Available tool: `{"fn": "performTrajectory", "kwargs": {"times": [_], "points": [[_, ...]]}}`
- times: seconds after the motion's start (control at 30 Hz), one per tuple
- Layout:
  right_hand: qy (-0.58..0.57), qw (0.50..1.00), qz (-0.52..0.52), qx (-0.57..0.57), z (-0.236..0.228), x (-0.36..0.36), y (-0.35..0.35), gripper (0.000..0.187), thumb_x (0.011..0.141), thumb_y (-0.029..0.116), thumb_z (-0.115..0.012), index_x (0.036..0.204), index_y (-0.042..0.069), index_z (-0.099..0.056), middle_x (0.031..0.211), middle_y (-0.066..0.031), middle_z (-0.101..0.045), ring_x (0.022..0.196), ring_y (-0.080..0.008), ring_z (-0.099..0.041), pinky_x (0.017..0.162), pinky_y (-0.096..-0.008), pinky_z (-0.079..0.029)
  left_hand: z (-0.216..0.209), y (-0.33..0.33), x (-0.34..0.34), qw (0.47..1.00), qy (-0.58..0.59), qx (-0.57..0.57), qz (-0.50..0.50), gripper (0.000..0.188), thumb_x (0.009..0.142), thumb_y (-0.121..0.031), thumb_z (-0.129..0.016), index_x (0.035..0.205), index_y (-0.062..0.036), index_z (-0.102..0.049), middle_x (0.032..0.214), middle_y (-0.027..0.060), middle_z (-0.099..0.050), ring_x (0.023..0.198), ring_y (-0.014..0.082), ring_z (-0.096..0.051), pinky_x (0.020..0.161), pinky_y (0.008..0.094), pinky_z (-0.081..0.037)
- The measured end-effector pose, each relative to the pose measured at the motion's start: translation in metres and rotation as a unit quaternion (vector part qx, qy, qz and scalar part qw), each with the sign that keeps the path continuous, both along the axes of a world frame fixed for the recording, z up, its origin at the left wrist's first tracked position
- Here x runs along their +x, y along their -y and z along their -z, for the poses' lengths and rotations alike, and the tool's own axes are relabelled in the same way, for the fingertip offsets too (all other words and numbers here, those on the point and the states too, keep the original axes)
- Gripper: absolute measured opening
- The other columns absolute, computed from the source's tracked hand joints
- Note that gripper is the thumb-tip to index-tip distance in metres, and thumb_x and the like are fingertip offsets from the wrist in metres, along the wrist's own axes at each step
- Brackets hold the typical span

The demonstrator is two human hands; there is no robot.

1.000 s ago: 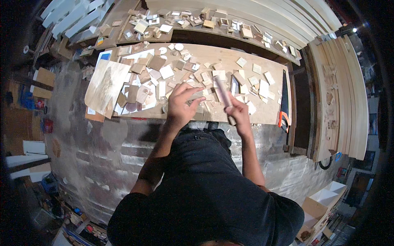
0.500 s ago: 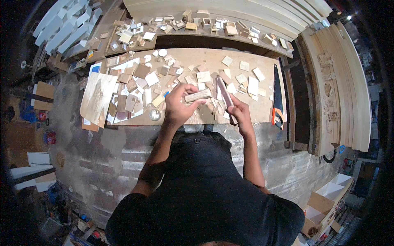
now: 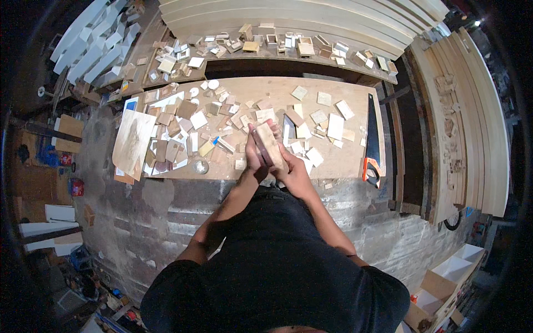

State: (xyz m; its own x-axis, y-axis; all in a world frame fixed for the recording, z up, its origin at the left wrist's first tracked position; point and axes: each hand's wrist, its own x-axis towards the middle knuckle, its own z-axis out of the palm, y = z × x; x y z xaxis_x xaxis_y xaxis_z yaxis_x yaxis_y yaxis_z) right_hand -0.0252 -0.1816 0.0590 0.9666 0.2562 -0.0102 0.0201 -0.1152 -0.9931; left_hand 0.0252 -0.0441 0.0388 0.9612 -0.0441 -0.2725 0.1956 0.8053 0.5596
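Observation:
Close in front of me over the workbench, my left hand and my right hand are closed together around two pieces of wood. A pale wooden block lies toward the right hand, tilted lengthwise. Along its left side, a reddish-brown wooden strip lies against it, next to my left palm. Fingertips show past the far end of the block; some fingers are blurred or hidden behind the wood. Scattered small wood offcuts lie on the bench around the hands.
The plywood workbench holds a black-bladed handsaw with an orange handle at its right edge. A thin wooden panel overhangs the left end. A clear round container stands near the front edge. Small wooden boxes line a shelf behind.
The hands were apart, the left with the pale block and the right with the reddish-brown strip. They have come together with both pieces side by side, nearer my body. The view has shifted slightly.

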Motion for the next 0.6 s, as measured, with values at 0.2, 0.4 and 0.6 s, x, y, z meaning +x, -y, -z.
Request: {"fn": "performTrajectory", "kwargs": {"times": [0.2, 0.4, 0.6], "points": [[-0.018, 0.996, 0.013, -0.082, -0.052, 0.017, 0.031, 0.065, 0.072, 0.017, -0.078, 0.131, -0.001, -0.057, 0.102, -0.0281, -0.069, 0.098, -0.0387, -0.070, 0.086, -0.0408, -0.054, -0.024, 0.027, 0.001, 0.994, 0.063, -0.075, 0.052, 0.081, 0.101, -0.062, -0.023, 0.146, 0.0036, -0.038, 0.142, 0.0262, -0.049, 0.133, 0.0364, -0.048, 0.113, 0.0469, -0.037], [0.008, 0.990, 0.030, -0.139, -0.064, 0.036, 0.041, 0.071, 0.068, 0.017, -0.076, 0.132, -0.002, -0.055, 0.087, -0.0274, -0.067, 0.082, -0.0305, -0.067, 0.076, -0.0378, -0.053, -0.070, 0.026, 0.002, 0.989, 0.083, -0.034, 0.115, 0.087, 0.097, -0.065, -0.031, 0.153, 0.0013, -0.024, 0.158, 0.0242, -0.025, 0.145, 0.0383, -0.030, 0.120, 0.0442, -0.023], [0.029, 0.990, -0.038, -0.135, -0.067, 0.028, 0.029, 0.078, 0.067, 0.018, -0.076, 0.138, -0.003, -0.049, 0.088, -0.0246, -0.070, 0.082, -0.0281, -0.070, 0.078, -0.0363, -0.053, -0.059, 0.011, 0.005, 0.983, 0.080, -0.141, 0.089, 0.077, 0.101, -0.058, -0.028, 0.151, 0.0009, -0.028, 0.156, 0.0219, -0.033, 0.145, 0.0339, -0.030, 0.120, 0.0450, -0.023]]}}
